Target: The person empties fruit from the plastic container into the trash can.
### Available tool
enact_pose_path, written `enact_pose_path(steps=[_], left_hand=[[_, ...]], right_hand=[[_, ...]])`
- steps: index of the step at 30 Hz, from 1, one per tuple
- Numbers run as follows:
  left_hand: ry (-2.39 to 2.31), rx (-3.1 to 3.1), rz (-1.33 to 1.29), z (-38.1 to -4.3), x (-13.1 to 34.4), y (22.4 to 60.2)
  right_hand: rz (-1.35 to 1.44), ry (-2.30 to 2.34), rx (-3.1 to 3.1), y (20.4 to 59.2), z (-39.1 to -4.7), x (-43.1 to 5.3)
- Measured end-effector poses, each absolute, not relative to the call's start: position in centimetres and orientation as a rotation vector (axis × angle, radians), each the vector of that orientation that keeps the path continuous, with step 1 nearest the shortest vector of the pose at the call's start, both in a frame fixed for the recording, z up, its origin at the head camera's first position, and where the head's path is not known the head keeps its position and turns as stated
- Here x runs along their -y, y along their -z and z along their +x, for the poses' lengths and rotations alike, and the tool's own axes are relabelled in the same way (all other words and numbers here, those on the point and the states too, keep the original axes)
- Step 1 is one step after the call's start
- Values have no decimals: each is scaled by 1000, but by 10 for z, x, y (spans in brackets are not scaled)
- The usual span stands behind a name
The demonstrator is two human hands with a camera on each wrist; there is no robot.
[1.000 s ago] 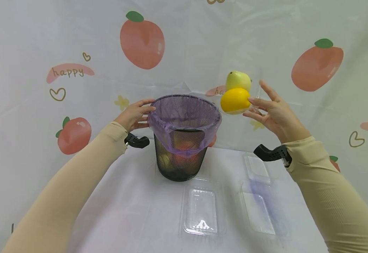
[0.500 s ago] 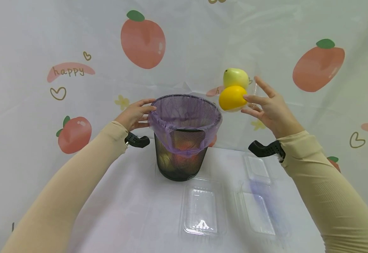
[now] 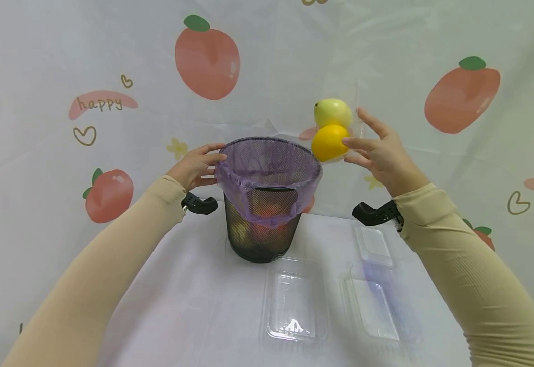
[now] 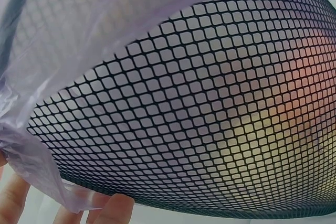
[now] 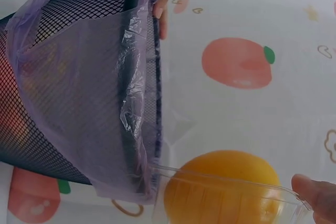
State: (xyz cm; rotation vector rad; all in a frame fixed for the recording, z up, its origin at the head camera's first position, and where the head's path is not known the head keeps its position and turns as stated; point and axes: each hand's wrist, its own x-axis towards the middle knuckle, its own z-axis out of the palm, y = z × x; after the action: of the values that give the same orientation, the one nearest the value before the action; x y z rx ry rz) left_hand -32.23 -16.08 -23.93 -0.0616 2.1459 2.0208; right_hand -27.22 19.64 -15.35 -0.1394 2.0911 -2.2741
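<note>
My right hand [image 3: 388,158] grips a clear plastic container [image 5: 294,200] by its side, held up in the air just right of the bin's rim. In the container sit a smooth yellow fruit [image 3: 330,143] and, above it in the head view, a pale green pear-like fruit [image 3: 333,113]. A black mesh bin [image 3: 263,239] stands on the table, with a purple bag [image 3: 271,155] folded over its rim. My left hand [image 3: 198,167] touches the bin's outer left side at the rim, fingers spread. Red and yellow shapes show blurred through the mesh.
On the white table [image 3: 188,306], a clear plastic tray [image 3: 291,306] lies in front of the bin. Another clear tray [image 3: 374,306] lies to its right, and a smaller one [image 3: 373,244] farther back. A white fruit-print cloth [image 3: 267,61] hangs behind.
My right hand has moved left toward the bin with the container and the two fruits, which have tilted slightly leftward. The left hand and the bin have stayed in place.
</note>
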Motion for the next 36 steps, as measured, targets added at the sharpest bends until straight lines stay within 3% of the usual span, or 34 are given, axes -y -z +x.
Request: enact_pose_path(steps=[36], left_hand=[[-1987, -2169, -30, -321, 162, 240]], right_hand=[[-200, 2135, -2323, 151, -274, -180]])
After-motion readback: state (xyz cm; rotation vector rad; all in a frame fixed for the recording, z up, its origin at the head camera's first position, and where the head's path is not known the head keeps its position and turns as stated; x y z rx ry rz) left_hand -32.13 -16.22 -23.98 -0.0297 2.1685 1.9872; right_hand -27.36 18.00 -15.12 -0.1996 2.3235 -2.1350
